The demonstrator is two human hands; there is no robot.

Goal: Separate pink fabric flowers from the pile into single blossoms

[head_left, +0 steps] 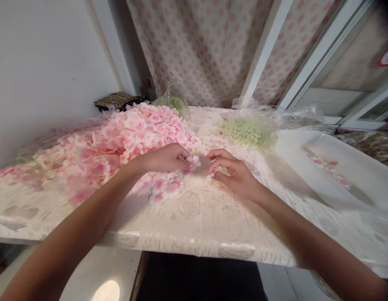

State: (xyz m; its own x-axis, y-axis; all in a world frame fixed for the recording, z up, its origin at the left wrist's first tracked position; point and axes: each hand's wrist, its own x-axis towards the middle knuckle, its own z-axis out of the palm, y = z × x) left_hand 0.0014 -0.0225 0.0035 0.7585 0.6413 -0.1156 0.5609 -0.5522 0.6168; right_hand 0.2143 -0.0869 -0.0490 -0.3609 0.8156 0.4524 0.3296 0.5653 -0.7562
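My left hand [174, 159] is closed, pinching a small pink-and-white artificial flower [194, 162] between thumb and forefinger above the table. Just to its right, my right hand [233, 170] is curled with the fingertips drawn towards the thumb. Something small and pale shows at those fingertips, too unclear to name. Under and beside my left hand lie several loose flowers [160, 186] on the tablecloth. A large heap of pink petal flowers [143, 129] spreads behind and to the left of that hand.
A white plastic tray [294, 146] with a few pink flowers [332, 169] inside stands at the right. Pale green stems [248, 130] lie at the back by clear plastic bags [300, 116]. Another green bundle [175, 102] and a patterned pouch [116, 100] are behind the heap.
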